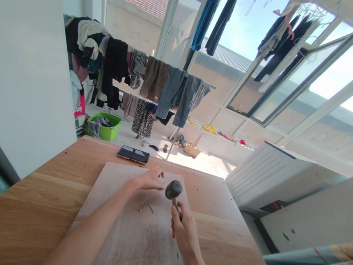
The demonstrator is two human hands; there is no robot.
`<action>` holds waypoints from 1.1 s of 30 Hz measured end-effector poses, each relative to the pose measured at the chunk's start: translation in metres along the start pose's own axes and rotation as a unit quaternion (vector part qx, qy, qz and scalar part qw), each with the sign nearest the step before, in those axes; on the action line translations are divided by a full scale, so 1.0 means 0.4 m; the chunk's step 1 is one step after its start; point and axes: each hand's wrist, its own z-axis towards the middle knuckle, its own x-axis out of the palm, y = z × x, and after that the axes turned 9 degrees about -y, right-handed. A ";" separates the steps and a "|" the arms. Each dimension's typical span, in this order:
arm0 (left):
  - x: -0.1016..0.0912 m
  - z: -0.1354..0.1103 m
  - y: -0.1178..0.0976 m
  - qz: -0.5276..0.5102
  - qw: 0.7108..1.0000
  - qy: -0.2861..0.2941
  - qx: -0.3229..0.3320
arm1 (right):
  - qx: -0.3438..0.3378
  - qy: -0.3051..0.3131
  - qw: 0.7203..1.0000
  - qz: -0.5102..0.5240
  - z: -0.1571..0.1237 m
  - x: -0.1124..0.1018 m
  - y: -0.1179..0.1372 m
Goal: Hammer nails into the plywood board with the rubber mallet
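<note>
A mallet with a dark grey rounded head and a wooden handle is gripped in my right hand, its head raised above the right part of a pale, worn board. My left hand reaches over the far part of this board, thumb and forefinger curved and apart. A faint, pale round shape shows in the gap between them; whether the fingers touch it I cannot tell. Several nails lie loosely together on the board, nearer to me than my left hand.
The board lies on a wooden table. A phone rests by the table's far edge. Beyond stand a green basin with cloth and a rack of hanging clothes. A white cabinet-like unit is at the right.
</note>
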 end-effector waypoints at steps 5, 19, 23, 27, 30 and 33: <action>-0.059 -0.060 -0.041 0.118 0.989 0.092 -0.014 | -0.022 -0.017 0.998 -0.050 -0.034 -0.009 -0.060; -0.027 -0.055 -0.021 0.052 0.999 -0.011 0.008 | -0.038 -0.040 0.996 -0.066 -0.037 -0.007 -0.049; -0.018 -0.060 0.015 -0.020 0.995 -0.099 -0.012 | -0.044 -0.053 0.996 -0.048 -0.037 -0.005 -0.050; -0.007 -0.067 0.032 -0.080 0.989 -0.124 -0.026 | -0.037 -0.052 0.997 -0.052 -0.040 -0.005 -0.051; -0.005 -0.066 0.036 -0.073 0.991 -0.112 -0.016 | -0.032 -0.049 0.997 -0.056 -0.041 -0.004 -0.051; -0.004 -0.065 0.039 -0.065 0.993 -0.097 0.008 | -0.034 -0.046 0.997 -0.050 -0.040 -0.004 -0.050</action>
